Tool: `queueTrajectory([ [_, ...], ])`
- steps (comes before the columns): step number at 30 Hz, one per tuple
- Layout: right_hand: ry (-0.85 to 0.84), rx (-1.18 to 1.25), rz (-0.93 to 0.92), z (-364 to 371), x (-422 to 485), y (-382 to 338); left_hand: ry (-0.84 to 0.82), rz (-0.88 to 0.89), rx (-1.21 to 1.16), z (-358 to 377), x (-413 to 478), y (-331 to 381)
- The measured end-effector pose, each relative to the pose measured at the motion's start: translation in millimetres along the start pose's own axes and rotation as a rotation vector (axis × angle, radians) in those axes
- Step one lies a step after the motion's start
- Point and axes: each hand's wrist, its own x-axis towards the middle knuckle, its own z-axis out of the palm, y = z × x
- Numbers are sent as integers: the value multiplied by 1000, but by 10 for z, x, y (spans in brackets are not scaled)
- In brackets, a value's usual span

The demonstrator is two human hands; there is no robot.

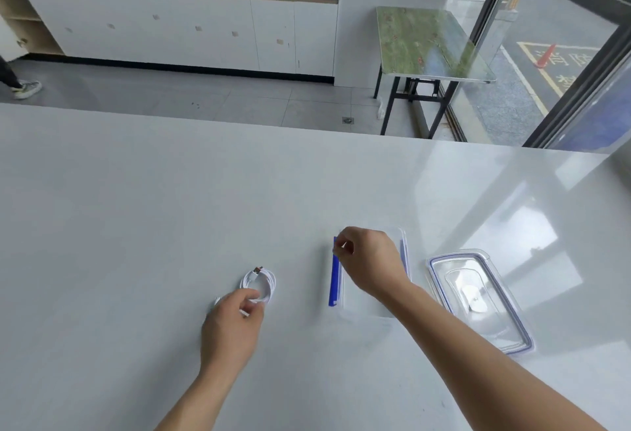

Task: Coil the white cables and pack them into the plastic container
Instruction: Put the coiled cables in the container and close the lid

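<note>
A coiled white cable (262, 283) lies on the white table, its plug end pointing up and away. My left hand (233, 323) is at the coil's near edge with thumb and fingers pinched on its strands. A clear plastic container (367, 307) with blue side clips (335, 275) stands to the right of the coil. My right hand (368, 258) hovers over the container's far left corner, fingers curled at the blue clip; whether it grips anything is hidden.
The container's clear lid (479, 297) with a blue seal lies flat to the right of the container. The white table (136, 208) stretches wide around. Beyond its far edge are a tiled floor, cabinets and a small green-topped table (430, 44).
</note>
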Motion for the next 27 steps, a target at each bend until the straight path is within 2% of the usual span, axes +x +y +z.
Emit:
queueTrajectory([
  [5, -172, 27, -45, 399, -35, -462, 69, -151, 84, -371, -21, -471],
  [13, -339, 41, 156, 1065, 27, -580, -41, -195, 303, -378, 226, -686],
  [19, -356, 14, 249, 1345, 145, -547, -107, -164, 408, -302, 380, -664],
  [27, -334, -112, 203, 1586, 369, -586, -133, -152, 479, -258, 501, -754],
])
